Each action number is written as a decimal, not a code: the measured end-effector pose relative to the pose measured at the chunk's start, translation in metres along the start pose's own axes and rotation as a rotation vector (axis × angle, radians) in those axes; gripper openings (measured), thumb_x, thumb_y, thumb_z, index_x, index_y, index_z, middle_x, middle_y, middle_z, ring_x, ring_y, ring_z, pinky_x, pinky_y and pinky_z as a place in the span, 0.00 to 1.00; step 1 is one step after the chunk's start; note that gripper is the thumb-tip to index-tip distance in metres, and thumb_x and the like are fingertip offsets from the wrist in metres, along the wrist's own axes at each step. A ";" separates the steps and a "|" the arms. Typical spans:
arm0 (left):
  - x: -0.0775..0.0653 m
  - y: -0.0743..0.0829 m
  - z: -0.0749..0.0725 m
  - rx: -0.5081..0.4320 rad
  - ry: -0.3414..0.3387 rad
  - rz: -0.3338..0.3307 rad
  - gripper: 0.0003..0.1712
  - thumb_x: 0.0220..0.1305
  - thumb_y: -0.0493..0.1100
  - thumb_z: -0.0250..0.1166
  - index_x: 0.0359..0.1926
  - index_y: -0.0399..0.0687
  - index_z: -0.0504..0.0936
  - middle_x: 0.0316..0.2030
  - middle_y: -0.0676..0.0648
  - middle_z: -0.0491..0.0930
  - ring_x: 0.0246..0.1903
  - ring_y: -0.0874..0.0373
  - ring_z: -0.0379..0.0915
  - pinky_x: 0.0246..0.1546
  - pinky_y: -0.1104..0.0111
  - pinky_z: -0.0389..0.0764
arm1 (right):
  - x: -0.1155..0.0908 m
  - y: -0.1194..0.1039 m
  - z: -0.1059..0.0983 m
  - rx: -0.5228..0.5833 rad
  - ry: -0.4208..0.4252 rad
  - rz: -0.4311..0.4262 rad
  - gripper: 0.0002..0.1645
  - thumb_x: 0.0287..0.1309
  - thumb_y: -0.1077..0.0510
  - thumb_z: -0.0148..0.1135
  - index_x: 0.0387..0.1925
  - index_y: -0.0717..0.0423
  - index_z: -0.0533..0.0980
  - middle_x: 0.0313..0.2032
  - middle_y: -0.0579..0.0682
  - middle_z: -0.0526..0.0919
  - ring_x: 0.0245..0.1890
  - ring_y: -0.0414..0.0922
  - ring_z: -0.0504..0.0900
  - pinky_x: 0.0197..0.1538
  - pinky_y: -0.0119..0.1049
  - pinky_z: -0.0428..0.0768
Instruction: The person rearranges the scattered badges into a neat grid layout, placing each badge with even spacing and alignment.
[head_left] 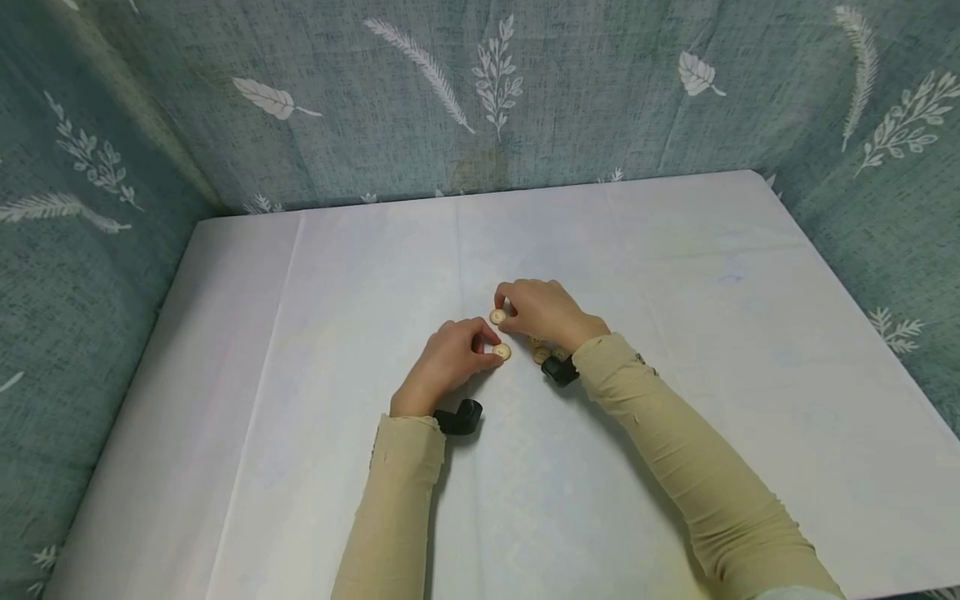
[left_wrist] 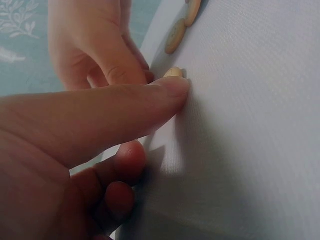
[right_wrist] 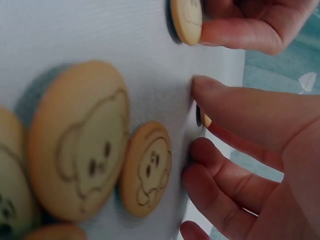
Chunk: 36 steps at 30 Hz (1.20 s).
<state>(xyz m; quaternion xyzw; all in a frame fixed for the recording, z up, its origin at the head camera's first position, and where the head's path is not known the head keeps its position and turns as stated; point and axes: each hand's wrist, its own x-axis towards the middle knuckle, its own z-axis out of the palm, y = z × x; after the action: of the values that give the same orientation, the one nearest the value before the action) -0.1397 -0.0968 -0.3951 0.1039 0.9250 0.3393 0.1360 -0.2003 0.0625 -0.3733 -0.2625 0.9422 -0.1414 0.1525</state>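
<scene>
Starting at the left, we see teal cloth [head_left: 90,300] printed with white leaves, hanging beside the table [head_left: 172,433], whose white cover is creased and, up close, finely woven. Over it comes the left sleeve [head_left: 397,500], beige and wrinkled, with a hard black mount [head_left: 460,418] at the cuff. Our left hand [head_left: 450,354] pinches the near disc [head_left: 502,352] at its rim, thumb and fingertips closed on it. That disc sits around mid-table, its face upward; being round, it has no long axis.

Just beyond it, the far disc [head_left: 497,317] is clamped between thumb and forefinger of our right hand [head_left: 543,308]. The right wrist view shows only its thin edge, so we cannot tell which way its face points, nor whether it is lifted.

Partly under the right hand lies a group of discs [right_wrist: 80,142], at least four, smooth, tan and rounded at the edge. They lie flat, with dark line drawings of animal heads facing up. Farther right are a second black mount [head_left: 559,369] and the right sleeve [head_left: 697,467], also beige.
</scene>
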 end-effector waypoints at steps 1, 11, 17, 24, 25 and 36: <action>0.000 0.000 0.000 0.000 0.001 0.001 0.09 0.52 0.49 0.66 0.35 0.55 0.78 0.23 0.52 0.70 0.31 0.57 0.62 0.31 0.66 0.63 | 0.000 0.000 0.000 0.004 -0.001 0.001 0.14 0.55 0.49 0.58 0.41 0.49 0.72 0.27 0.44 0.75 0.27 0.43 0.71 0.35 0.40 0.67; 0.002 -0.001 0.003 -0.003 0.011 0.036 0.09 0.52 0.49 0.66 0.34 0.55 0.79 0.22 0.52 0.70 0.28 0.57 0.62 0.28 0.67 0.64 | -0.001 0.003 0.000 0.012 -0.006 0.003 0.13 0.57 0.48 0.56 0.40 0.49 0.72 0.27 0.44 0.74 0.26 0.43 0.72 0.33 0.39 0.68; 0.002 -0.001 0.003 -0.008 0.002 0.037 0.09 0.52 0.49 0.66 0.35 0.55 0.79 0.22 0.52 0.71 0.27 0.57 0.63 0.28 0.67 0.64 | -0.001 0.005 0.000 0.019 -0.012 0.002 0.13 0.56 0.49 0.57 0.42 0.49 0.72 0.28 0.44 0.75 0.27 0.43 0.72 0.34 0.39 0.68; 0.002 -0.001 0.001 -0.005 0.000 0.015 0.09 0.52 0.48 0.66 0.35 0.54 0.78 0.22 0.51 0.70 0.28 0.57 0.63 0.29 0.67 0.64 | 0.001 0.005 0.001 0.017 -0.019 -0.008 0.22 0.52 0.51 0.61 0.50 0.50 0.70 0.30 0.44 0.75 0.29 0.42 0.72 0.36 0.38 0.69; 0.002 -0.001 0.000 -0.004 -0.001 0.014 0.09 0.52 0.48 0.66 0.35 0.54 0.78 0.22 0.51 0.70 0.28 0.57 0.63 0.29 0.67 0.64 | 0.001 0.005 0.001 0.017 -0.018 -0.009 0.24 0.52 0.51 0.61 0.51 0.50 0.69 0.30 0.44 0.75 0.29 0.42 0.71 0.35 0.38 0.69; 0.003 -0.001 0.001 -0.022 -0.002 0.016 0.10 0.51 0.46 0.67 0.35 0.53 0.78 0.21 0.51 0.71 0.23 0.58 0.65 0.26 0.68 0.65 | -0.007 0.006 -0.003 0.043 -0.027 0.019 0.39 0.50 0.49 0.63 0.63 0.50 0.59 0.33 0.47 0.72 0.33 0.43 0.70 0.39 0.39 0.67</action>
<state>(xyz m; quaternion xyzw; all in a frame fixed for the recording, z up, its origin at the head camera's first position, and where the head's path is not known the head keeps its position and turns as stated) -0.1429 -0.0963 -0.3974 0.1100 0.9203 0.3503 0.1352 -0.1981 0.0719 -0.3708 -0.2521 0.9393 -0.1565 0.1722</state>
